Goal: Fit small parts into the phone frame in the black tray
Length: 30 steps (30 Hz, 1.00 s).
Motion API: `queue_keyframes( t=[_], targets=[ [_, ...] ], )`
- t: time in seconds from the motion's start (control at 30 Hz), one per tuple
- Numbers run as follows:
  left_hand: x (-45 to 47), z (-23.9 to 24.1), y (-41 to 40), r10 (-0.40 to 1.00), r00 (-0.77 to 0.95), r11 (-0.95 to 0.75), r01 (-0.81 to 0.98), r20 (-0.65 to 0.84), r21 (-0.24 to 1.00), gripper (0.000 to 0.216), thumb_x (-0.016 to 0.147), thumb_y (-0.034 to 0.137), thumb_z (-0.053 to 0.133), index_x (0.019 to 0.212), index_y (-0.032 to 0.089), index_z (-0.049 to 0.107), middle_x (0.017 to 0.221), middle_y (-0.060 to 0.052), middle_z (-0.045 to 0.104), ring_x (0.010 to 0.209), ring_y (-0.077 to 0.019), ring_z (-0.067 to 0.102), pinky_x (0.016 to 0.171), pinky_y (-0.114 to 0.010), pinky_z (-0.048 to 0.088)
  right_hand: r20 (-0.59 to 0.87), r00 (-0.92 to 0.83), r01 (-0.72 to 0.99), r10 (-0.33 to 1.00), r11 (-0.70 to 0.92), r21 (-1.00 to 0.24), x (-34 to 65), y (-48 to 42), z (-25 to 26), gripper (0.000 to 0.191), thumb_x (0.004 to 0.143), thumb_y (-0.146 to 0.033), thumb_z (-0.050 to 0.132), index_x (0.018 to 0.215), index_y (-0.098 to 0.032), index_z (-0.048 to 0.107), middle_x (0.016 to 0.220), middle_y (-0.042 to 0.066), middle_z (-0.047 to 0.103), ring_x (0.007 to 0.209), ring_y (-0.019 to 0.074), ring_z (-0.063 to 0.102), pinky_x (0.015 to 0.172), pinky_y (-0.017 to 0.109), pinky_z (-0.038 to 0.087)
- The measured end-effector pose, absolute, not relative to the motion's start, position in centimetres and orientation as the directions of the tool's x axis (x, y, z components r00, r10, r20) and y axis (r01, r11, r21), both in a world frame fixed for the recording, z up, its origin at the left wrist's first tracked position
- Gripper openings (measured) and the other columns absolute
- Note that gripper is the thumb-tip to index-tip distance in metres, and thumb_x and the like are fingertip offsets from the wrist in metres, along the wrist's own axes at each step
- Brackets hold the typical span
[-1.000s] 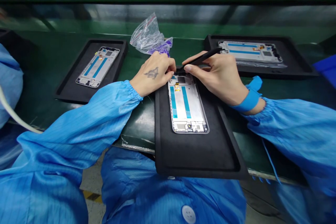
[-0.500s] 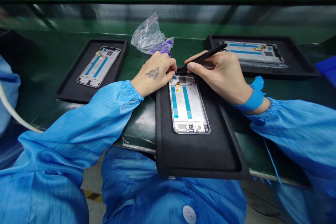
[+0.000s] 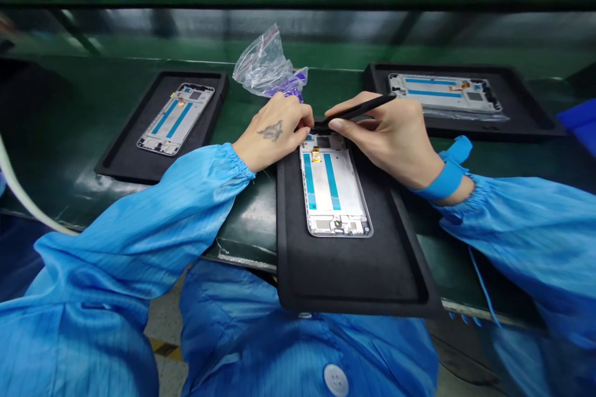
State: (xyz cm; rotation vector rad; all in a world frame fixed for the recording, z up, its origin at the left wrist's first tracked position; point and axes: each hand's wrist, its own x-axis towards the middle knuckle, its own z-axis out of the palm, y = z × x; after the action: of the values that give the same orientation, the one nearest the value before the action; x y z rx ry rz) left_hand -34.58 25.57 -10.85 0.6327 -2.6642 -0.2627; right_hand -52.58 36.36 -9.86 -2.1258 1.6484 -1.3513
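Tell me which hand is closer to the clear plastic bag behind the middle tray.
The left hand. It sits just in front of the plastic bag, almost under its purple end. The right hand, holding black tweezers, is farther off to the bag's right.

I see even, bright overhead light; glare streaks the belt [image 3: 69, 180] left of the tray [image 3: 354, 279]; edges bow and blur.

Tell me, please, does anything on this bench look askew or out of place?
The near black tray overhangs the green bench's front edge toward the lap. The left tray and its phone frame lie slanted, and a crumpled plastic bag sits loose between trays.
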Motion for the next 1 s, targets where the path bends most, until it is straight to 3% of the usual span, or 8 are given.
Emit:
queue_keyframes(
  t=[0.23, 0.7, 1.0],
  targets=[
    [-34.57, -10.91, 25.67, -0.470, -0.814, 0.879, -0.393, 0.342, 0.271, 0.017, 0.092, 0.012, 0.053, 0.096, 0.020, 0.069, 0.098, -0.006, 0.065, 0.101, -0.0253, 0.056, 0.096, -0.039, 0.044, 0.576, 0.002, -0.703, -0.818, -0.411, -0.581, -52.70, 36.09, -10.09, 0.024, 0.095, -0.046, 0.071, 0.097, -0.022, 0.076, 0.095, 0.003, 0.071, 0.084, 0.0265, 0.068, 0.071, 0.037, 0.061],
    [-34.43, -10.57, 25.58, -0.454, -0.814, 0.886, -0.371, 0.363, 0.277, 0.016, 0.090, 0.010, 0.054, 0.097, 0.018, 0.065, 0.095, -0.004, 0.066, 0.095, -0.0227, 0.060, 0.092, -0.036, 0.045, 0.551, -0.069, -0.659, -0.832, -0.376, -0.651, -53.26, 35.99, -10.08, 0.040, 0.092, -0.062, 0.071, 0.093, -0.022, 0.074, 0.087, 0.006, 0.071, 0.079, 0.0287, 0.069, 0.073, 0.040, 0.060],
    [-34.56, -11.12, 25.38, -0.434, -0.814, 0.898, -0.356, 0.386, 0.260, 0.016, 0.090, 0.008, 0.053, 0.098, 0.016, 0.064, 0.092, -0.004, 0.065, 0.096, -0.0236, 0.058, 0.089, -0.036, 0.044, 0.548, -0.011, -0.665, -0.837, -0.403, -0.629, -52.81, 36.05, -10.19, 0.035, 0.096, -0.054, 0.069, 0.098, -0.019, 0.075, 0.097, 0.004, 0.071, 0.088, 0.0264, 0.068, 0.074, 0.035, 0.059]
  ],
)
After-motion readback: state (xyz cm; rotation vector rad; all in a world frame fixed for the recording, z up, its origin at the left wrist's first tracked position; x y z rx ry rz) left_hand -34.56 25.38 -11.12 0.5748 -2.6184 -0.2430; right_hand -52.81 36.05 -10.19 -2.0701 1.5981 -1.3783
